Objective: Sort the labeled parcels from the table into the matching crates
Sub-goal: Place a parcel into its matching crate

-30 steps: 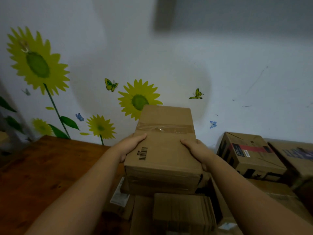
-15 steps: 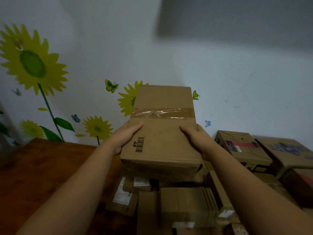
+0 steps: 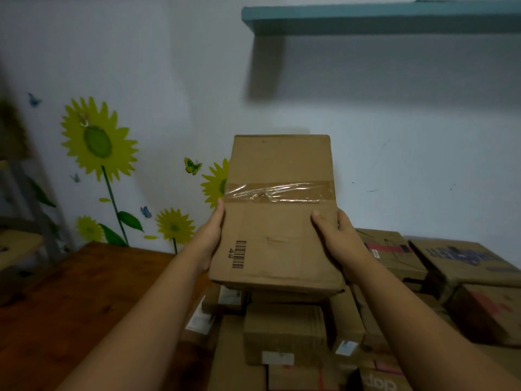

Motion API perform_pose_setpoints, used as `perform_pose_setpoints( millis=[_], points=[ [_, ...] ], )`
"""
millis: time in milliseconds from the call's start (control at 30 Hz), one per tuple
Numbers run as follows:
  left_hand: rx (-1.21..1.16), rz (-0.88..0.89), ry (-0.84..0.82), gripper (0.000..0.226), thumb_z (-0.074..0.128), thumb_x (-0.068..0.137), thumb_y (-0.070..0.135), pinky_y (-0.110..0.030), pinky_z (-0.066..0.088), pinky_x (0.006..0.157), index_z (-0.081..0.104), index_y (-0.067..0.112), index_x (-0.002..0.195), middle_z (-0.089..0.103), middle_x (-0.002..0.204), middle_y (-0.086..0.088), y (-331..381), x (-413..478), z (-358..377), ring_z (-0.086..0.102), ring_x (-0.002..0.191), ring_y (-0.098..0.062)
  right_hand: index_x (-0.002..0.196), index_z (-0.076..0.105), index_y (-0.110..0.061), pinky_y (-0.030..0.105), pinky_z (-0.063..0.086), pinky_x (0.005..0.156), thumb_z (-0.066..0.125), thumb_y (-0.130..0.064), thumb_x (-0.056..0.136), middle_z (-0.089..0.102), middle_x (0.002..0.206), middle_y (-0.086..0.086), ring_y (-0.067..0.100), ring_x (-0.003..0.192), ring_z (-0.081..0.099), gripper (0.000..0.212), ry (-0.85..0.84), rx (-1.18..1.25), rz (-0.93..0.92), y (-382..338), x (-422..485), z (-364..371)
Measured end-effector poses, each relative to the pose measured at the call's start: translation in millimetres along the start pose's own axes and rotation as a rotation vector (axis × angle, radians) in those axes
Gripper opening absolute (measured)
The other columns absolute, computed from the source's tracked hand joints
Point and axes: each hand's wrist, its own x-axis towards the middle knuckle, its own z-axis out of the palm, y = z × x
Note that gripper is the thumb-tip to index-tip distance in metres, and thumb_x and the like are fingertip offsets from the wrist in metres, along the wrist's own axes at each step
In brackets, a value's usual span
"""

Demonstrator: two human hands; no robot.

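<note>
The box (image 3: 277,221) hangs above the parcel pile (image 3: 284,328) beside the tabletop (image 3: 70,292), long axis pointing away toward the wall, the left hand (image 3: 210,244) and right hand (image 3: 337,238) gripping its two long sides equally near.

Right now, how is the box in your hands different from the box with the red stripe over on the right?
The taped box is up in the air, gripped by the left hand and right hand; the red-striped box sits untouched beside the pile of boxes. The taped box has clear tape and a black barcode; the red-striped box has a red band and a small white label. Both are brown cardboard.
</note>
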Motion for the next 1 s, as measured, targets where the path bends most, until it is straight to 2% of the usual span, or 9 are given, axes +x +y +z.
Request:
perform_pose_setpoints(
  millis=[100, 233, 433, 533, 667, 767, 833, 933, 1000],
  points=[
    [0.023, 0.066, 0.056, 0.07, 0.041, 0.089, 0.081, -0.039, 0.06, 0.075, 0.068, 0.024, 0.119, 0.078, 0.105, -0.01, -5.1, -22.2, 19.4, 0.076, 0.088, -0.026, 0.151, 0.04, -0.026, 0.025, 0.049, 0.079, 0.061, -0.049, 0.099, 0.059, 0.129, -0.006, 0.007, 0.102, 0.06, 0.061, -0.032, -0.026, -0.05, 1.1, -19.6, -22.6],
    [0.069, 0.144, 0.164, 0.108, 0.064, 0.052, 0.097, -0.053, 0.055, 0.096, 0.06, 0.023, 0.132, 0.071, 0.123, -0.01, -10.6, -22.0, 23.8, 0.072, 0.106, -0.028, 0.153, 0.037, -0.031, 0.031, 0.051, 0.094, 0.064, -0.048, 0.097, 0.061, 0.131, -0.008, 0.005, 0.107, 0.062, 0.065, -0.067, -0.074, -0.079, 4.1, -40.7, -38.8],
    [0.052, 0.216, 0.154, 0.082, 0.064, 0.074, 0.084, -0.047, 0.06, 0.087, 0.055, 0.032, 0.137, 0.071, 0.124, -0.001, 15.3, -45.4, 34.0, 0.072, 0.107, -0.025, 0.152, 0.034, -0.035, 0.013, 0.053, 0.07, 0.067, -0.045, 0.094, 0.06, 0.13, -0.011, -0.003, 0.106, 0.061, 0.068, -0.138, -0.084, -0.084, 1.7, -58.3, -46.8],
    [0.043, 0.229, 0.104, 0.039, 0.065, 0.09, 0.059, -0.036, 0.061, 0.075, 0.062, 0.035, 0.121, 0.076, 0.11, 0.004, 21.2, -57.6, 31.6, 0.075, 0.097, -0.02, 0.157, 0.026, -0.038, 0.021, 0.054, 0.082, 0.066, -0.048, 0.094, 0.055, 0.137, -0.008, 0.005, 0.111, 0.061, 0.075, -0.171, -0.085, -0.069, -7.4, -60.8, -40.4],
    [0.075, 0.303, 0.106, 0.053, 0.071, 0.084, 0.062, -0.048, 0.056, 0.097, 0.061, 0.034, 0.128, 0.073, 0.121, 0.002, 13.3, -60.7, 18.4, 0.071, 0.108, -0.021, 0.161, 0.022, -0.042, 0.046, 0.039, 0.116, 0.045, -0.086, 0.083, 0.043, 0.153, -0.012, 0.018, 0.137, 0.047, 0.093, -0.097, -0.04, 0.045, -20.4, -52.0, -20.9],
    [0.068, 0.331, 0.101, 0.048, 0.073, 0.082, 0.059, -0.049, 0.056, 0.098, 0.06, 0.039, 0.124, 0.071, 0.124, 0.004, 7.3, -61.8, 6.5, 0.07, 0.11, -0.02, 0.136, 0.061, -0.032, 0.044, 0.049, 0.103, 0.029, -0.093, 0.082, 0.069, 0.128, -0.002, 0.02, 0.119, 0.063, 0.088, -0.041, 0.147, 0.173, -29.6, -45.4, -8.2],
    [0.071, 0.334, 0.083, 0.045, 0.075, 0.085, 0.049, -0.046, 0.057, 0.096, 0.057, 0.038, 0.124, 0.07, 0.125, 0.002, 4.5, -59.0, -0.8, 0.069, 0.109, -0.02, 0.123, 0.067, -0.026, 0.043, 0.053, 0.092, 0.027, -0.092, 0.083, 0.074, 0.109, 0.002, 0.023, 0.103, 0.068, 0.087, 0.021, 0.224, 0.233, -34.3, -42.1, -5.8],
    [0.17, 0.305, 0.043, 0.067, 0.08, 0.083, 0.039, -0.034, 0.056, 0.087, 0.046, 0.028, 0.139, 0.064, 0.128, 0.003, 1.0, -54.6, -9.4, 0.065, 0.107, -0.014, 0.153, 0.047, -0.029, 0.054, 0.045, 0.113, 0.029, -0.109, 0.053, 0.06, 0.144, 0.005, 0.029, 0.131, 0.057, 0.129, 0.005, 0.188, 0.29, -33.2, -37.0, -3.9],
    [0.17, 0.28, 0.043, 0.077, 0.08, 0.079, 0.048, -0.035, 0.053, 0.089, 0.043, 0.026, 0.143, 0.061, 0.133, 0.0, 0.7, -53.2, -9.5, 0.063, 0.109, -0.017, 0.158, 0.039, -0.029, 0.053, 0.039, 0.117, 0.023, -0.1, 0.072, 0.053, 0.153, 0.006, 0.03, 0.14, 0.049, 0.113, 0.019, 0.174, 0.297, -35.4, -37.9, -0.2]
  ],
)
